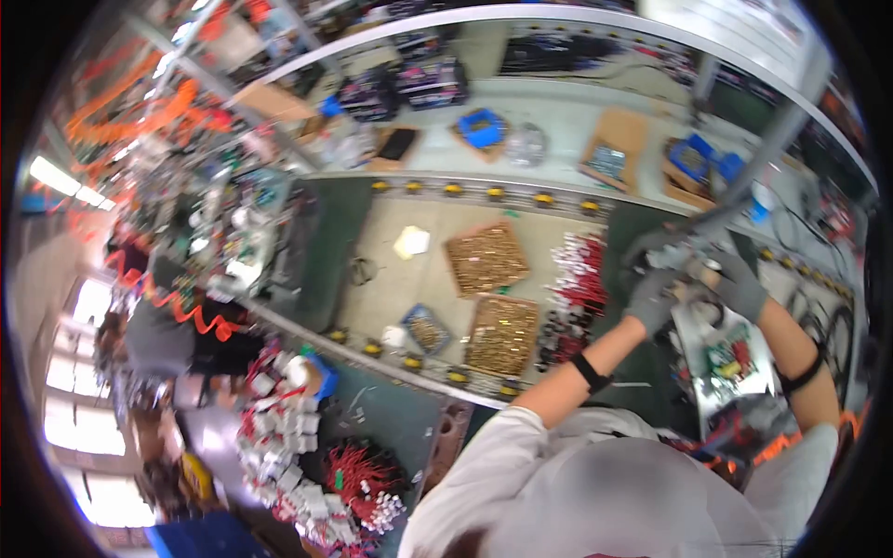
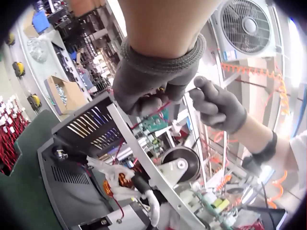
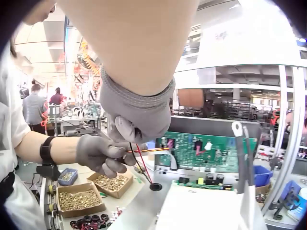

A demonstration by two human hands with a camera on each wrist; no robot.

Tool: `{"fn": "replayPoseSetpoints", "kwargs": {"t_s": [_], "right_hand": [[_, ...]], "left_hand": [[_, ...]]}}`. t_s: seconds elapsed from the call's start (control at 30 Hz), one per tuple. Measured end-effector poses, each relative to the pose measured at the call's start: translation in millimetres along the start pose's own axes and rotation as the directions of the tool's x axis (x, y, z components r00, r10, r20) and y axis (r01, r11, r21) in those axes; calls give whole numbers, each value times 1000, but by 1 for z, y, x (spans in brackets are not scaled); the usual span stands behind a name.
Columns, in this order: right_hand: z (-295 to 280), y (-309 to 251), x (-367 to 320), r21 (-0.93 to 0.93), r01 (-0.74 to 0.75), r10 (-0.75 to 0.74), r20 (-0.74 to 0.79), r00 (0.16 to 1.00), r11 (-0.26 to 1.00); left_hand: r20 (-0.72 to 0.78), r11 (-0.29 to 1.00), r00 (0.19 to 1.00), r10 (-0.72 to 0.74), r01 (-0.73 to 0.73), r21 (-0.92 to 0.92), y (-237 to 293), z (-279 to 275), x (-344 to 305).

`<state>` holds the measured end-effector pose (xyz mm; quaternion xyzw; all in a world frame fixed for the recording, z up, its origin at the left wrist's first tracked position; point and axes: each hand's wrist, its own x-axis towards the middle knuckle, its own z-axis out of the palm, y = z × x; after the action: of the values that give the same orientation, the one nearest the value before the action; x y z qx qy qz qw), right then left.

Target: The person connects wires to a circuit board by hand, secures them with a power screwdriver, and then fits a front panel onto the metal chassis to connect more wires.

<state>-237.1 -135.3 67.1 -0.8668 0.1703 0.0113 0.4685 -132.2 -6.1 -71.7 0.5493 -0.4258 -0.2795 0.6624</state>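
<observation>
My left hand (image 1: 651, 299), in a grey glove, pinches a twisted yellow-and-red wire (image 3: 156, 150) in the right wrist view. Close beside it, my gloved right hand (image 1: 740, 286) grips a red and a black wire (image 3: 145, 167) between curled fingers. These two wires run down to a black grommet (image 3: 156, 187) in a metal panel. Both hands are over an open metal housing with slotted vents (image 2: 70, 176). Inside stands a green circuit board (image 3: 223, 155), and the left wrist view shows a copper coil (image 2: 125, 180) among white tubing.
Left of the hands lie bundled red wires with white connectors (image 1: 581, 270). Two cardboard trays of brass parts (image 1: 502, 333) and a small blue bin (image 1: 425, 328) sit on the conveyor. A shelf behind holds boxes (image 1: 616, 149). Metal posts (image 3: 291, 105) rise at the right.
</observation>
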Motion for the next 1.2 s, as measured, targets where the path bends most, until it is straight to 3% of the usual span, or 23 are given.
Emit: {"fn": "replayPoseSetpoints", "kwargs": {"t_s": [0.07, 0.13, 0.2, 0.23, 0.27, 0.3, 0.33, 0.37, 0.43, 0.47, 0.53, 0.63, 0.7, 0.73, 0.8, 0.87, 0.9, 0.97, 1.03, 1.07, 1.13, 1.17, 1.2], "right_hand": [[-2, -18, -8, 205, -78, 79, 0, 997, 976], [-8, -28, -14, 230, -51, 36, 68, 997, 972], [-15, -22, -16, 140, -42, 26, 117, 993, 989], [-16, -28, -18, 63, -70, 67, 49, 997, 996], [-18, -35, -20, 154, -241, 237, 48, 970, 958], [-20, -28, -20, 163, -334, 345, -49, 937, 929], [-19, -15, -17, 180, -417, 443, -142, 885, 891], [-16, 3, -13, 186, -420, 448, -152, 881, 888], [-6, 37, -5, 178, -615, 625, -413, 662, 768], [-3, 45, -1, 183, -615, 627, -416, 659, 767], [4, 37, 13, -265, -728, 483, -600, 638, 632], [-7, 34, 32, -288, -769, 517, -602, 608, 570], [-15, 34, 41, -324, -773, 475, -640, 603, 545], [-19, 44, 46, -322, -776, 477, -643, 600, 543], [-25, 63, 57, -326, -787, 520, -609, 598, 524], [-25, 71, 58, -289, -809, 547, -617, 567, 513], [-23, 66, 56, -361, -805, 518, -625, 584, 470], [-22, 67, 59, -432, -796, 488, -631, 603, 425], [-21, 87, 66, -176, -847, 582, -655, 481, 502], [-16, 103, 68, -171, -850, 585, -657, 476, 499], [-10, 109, 64, 219, -697, 617, -684, 389, 683], [-5, 113, 59, 327, -576, 613, -671, 417, 749], [1, 106, 56, 339, -574, 616, -677, 401, 746]], "left_hand": [[-124, 946, 992, 33, 9, 323, 9, 10, 2], [-117, 857, 990, -76, 125, 500, 31, 15, 4], [-47, 840, 991, -127, 133, 527, 22, 15, 11], [-5, 829, 987, -158, 135, 542, 17, 14, 17], [31, 816, 981, -191, 141, 561, 14, 13, 20], [-36, 841, 994, -99, 103, 532, 12, 13, 18], [-54, 831, 985, -166, 169, 530, 26, 9, 18], [-66, 823, 981, -181, 188, 536, 25, 6, 16], [-66, 812, 978, -195, 199, 549, 19, 5, 14], [-109, 812, 973, -202, 228, 537, 17, 5, 14], [-149, 811, 967, -207, 255, 526, 8, 4, 17], [-251, 813, 945, -210, 312, 492, -2, -1, 27], [-339, 632, 913, -226, 402, 662, 0, -7, 36], [-335, 634, 915, -226, 399, 662, 5, -8, 36], [-261, 778, 935, -239, 345, 524, 14, -6, 34], [-270, 772, 945, -184, 309, 556, 12, 0, 32], [-289, 761, 948, -131, 283, 584, 10, 5, 31], [-327, 772, 931, -163, 327, 545, 3, 9, 32], [-355, 784, 914, -195, 363, 504, 0, 15, 35], [-386, 780, 904, -184, 374, 503, 0, 17, 36], [-400, 779, 901, -169, 371, 505, -1, 21, 38], [-390, 754, 901, -191, 389, 529, -2, 19, 40], [-382, 726, 899, -214, 408, 553, -4, 17, 40]]}}
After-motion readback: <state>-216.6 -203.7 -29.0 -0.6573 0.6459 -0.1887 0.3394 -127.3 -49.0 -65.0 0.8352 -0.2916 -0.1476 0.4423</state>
